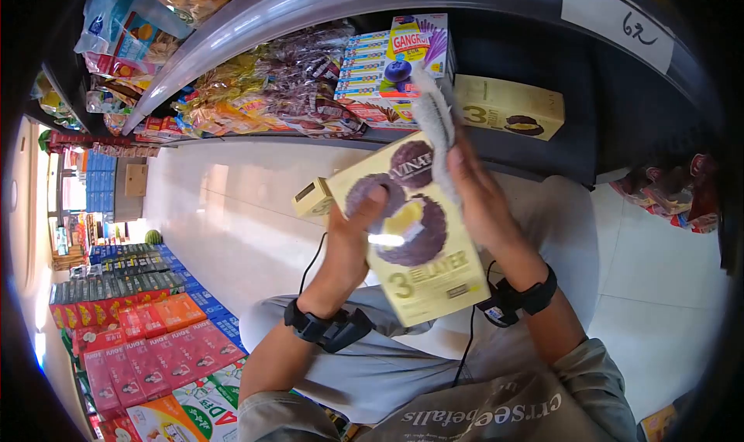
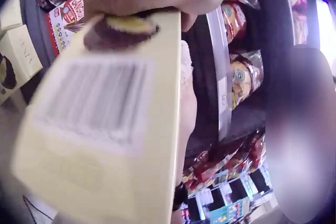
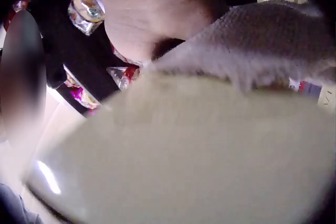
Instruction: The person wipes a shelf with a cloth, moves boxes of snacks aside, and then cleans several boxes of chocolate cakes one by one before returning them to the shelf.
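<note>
A pale yellow box of chocolate-coated layer cakes point(image 1: 434, 287) is held tilted above the person's lap. My left hand point(image 1: 346, 240) grips its left edge, thumb across the printed front. In the left wrist view the side of the cake box point(image 2: 105, 166) shows a barcode. At the box's upper right edge, my right hand point(image 1: 482, 198) holds a grey-white cloth point(image 1: 435, 128) against it. The right wrist view shows the fuzzy cloth point(image 3: 252, 45) lying along the edge of the box point(image 3: 199, 145), under the hand point(image 3: 157, 14).
A matching yellow box point(image 1: 515, 105) lies on the dark shelf point(image 1: 527, 151), beside stacked blueberry snack boxes point(image 1: 387, 62) and bagged snacks point(image 1: 287, 85). Another small yellow box point(image 1: 312, 198) is beyond the left hand. Rows of colourful boxes point(image 1: 147, 364) stand at the left.
</note>
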`<act>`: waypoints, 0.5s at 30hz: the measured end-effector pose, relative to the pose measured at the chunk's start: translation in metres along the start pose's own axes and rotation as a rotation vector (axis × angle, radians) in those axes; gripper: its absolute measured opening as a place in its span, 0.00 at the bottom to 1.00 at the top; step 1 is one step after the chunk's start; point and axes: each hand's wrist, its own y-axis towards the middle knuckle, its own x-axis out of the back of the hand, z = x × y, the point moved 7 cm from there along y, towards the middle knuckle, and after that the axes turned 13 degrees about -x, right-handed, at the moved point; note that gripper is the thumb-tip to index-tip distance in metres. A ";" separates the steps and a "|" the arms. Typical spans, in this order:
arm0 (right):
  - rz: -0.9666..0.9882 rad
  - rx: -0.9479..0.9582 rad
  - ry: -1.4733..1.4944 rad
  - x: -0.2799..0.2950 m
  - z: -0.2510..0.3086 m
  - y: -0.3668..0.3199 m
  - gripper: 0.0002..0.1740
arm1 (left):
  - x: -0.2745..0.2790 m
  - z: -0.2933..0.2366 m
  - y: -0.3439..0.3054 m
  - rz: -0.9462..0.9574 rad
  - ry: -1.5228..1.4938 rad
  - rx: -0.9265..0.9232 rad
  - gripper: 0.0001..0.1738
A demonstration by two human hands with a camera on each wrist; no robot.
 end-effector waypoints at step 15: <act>-0.072 0.270 -0.324 -0.021 0.005 -0.014 0.29 | 0.014 -0.060 0.013 0.178 -0.124 -0.231 0.37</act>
